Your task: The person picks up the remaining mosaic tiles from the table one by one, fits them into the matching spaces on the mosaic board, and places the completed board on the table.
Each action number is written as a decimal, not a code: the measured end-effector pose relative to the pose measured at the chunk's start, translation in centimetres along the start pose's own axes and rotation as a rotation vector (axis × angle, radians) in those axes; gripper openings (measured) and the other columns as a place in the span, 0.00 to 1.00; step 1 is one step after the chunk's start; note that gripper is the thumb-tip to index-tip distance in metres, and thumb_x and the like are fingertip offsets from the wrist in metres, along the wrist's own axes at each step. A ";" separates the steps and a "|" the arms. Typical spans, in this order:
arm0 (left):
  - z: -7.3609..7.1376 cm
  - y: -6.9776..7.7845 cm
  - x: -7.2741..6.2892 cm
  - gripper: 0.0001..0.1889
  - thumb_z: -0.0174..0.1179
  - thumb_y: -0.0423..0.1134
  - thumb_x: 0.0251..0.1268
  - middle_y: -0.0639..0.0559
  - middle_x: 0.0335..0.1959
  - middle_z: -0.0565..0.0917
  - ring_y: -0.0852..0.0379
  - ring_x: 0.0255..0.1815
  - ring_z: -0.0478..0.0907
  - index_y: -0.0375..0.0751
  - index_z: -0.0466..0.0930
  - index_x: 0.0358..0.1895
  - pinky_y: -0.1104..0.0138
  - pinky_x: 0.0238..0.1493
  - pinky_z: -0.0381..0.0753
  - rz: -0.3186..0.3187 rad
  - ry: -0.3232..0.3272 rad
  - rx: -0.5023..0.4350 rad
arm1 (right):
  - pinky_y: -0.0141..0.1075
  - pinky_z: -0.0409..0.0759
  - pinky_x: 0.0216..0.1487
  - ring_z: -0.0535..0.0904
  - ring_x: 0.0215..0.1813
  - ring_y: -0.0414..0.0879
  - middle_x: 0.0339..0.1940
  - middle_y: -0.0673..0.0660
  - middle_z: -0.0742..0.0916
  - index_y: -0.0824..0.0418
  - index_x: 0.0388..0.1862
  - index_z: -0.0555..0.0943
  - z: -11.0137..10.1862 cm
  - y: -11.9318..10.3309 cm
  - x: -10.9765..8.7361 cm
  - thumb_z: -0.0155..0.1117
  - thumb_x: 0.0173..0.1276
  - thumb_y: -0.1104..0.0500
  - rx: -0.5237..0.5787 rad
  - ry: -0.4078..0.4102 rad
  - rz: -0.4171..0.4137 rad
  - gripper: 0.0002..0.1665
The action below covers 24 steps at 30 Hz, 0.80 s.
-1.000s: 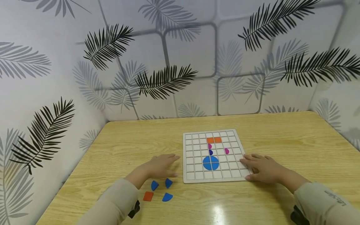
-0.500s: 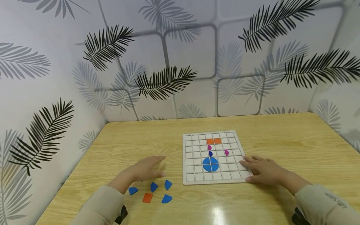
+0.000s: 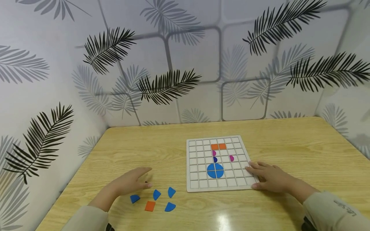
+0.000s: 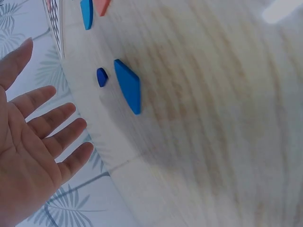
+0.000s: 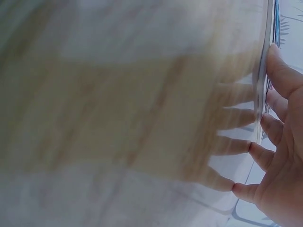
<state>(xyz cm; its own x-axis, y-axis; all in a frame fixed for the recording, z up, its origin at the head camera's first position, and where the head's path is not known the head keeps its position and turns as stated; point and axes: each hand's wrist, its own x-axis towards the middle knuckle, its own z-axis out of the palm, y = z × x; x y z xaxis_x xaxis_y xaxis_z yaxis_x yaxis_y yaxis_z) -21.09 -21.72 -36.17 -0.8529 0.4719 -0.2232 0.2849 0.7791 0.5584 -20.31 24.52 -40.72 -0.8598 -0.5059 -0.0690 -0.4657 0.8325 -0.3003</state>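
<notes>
My left hand [image 3: 128, 183] hovers over the wood table with its fingers extended and holds nothing. Just right of and below it lie several loose blue quarter-circle tiles [image 3: 156, 194] and an orange-red square tile [image 3: 150, 206]. In the left wrist view a blue tile [image 4: 128, 87] and a small dark-blue tile [image 4: 102, 77] lie beyond the spread fingers. My right hand [image 3: 273, 178] rests its fingertips and thumb along the right edge of the white grid board [image 3: 195, 160]. On that board, blue quarter-circles [image 3: 212, 167] form a disc.
Two orange squares [image 3: 222, 146], two magenta half-circles [image 3: 232, 158] and one dark-blue half-circle [image 3: 215, 159] also sit in the board's cells. The table [image 3: 144, 141] meets a leaf-patterned wall [image 3: 202, 102] at the back.
My left hand has moved left, away from the board, uncovering another blue tile near its wrist. The right hand has stayed at the board's edge.
</notes>
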 end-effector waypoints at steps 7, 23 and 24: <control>0.2 -1.1 -1.2 0.32 0.57 0.47 0.54 0.35 0.59 0.61 0.37 0.60 0.54 0.32 0.60 0.60 0.46 0.54 0.54 -0.024 -0.006 -0.054 | 0.65 0.52 0.48 0.56 0.60 0.66 0.61 0.63 0.66 0.59 0.61 0.65 0.1 0.0 0.0 0.49 0.53 0.33 0.000 0.014 -0.016 0.43; 0.4 -2.6 -2.4 0.35 0.62 0.46 0.48 0.41 0.49 0.72 0.42 0.50 0.66 0.30 0.62 0.57 0.49 0.49 0.63 -0.030 -0.046 -0.135 | 0.63 0.51 0.50 0.56 0.61 0.64 0.61 0.63 0.65 0.61 0.60 0.65 0.0 0.0 -0.4 0.50 0.54 0.34 0.015 0.034 -0.008 0.42; 0.4 -2.6 -2.5 0.34 0.63 0.46 0.48 0.42 0.49 0.72 0.43 0.50 0.67 0.30 0.63 0.57 0.49 0.49 0.63 -0.029 -0.044 -0.138 | 0.63 0.51 0.50 0.56 0.61 0.64 0.61 0.63 0.65 0.61 0.60 0.65 0.0 0.0 -0.4 0.50 0.54 0.34 0.015 0.036 -0.009 0.42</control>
<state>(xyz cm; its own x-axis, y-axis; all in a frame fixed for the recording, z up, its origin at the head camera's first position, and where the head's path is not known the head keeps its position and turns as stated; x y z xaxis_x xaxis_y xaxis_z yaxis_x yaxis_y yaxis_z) -19.57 -24.76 -37.42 -0.8387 0.4705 -0.2741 0.1952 0.7297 0.6553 -19.97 24.71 -40.73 -0.8625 -0.5050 -0.0320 -0.4708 0.8241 -0.3149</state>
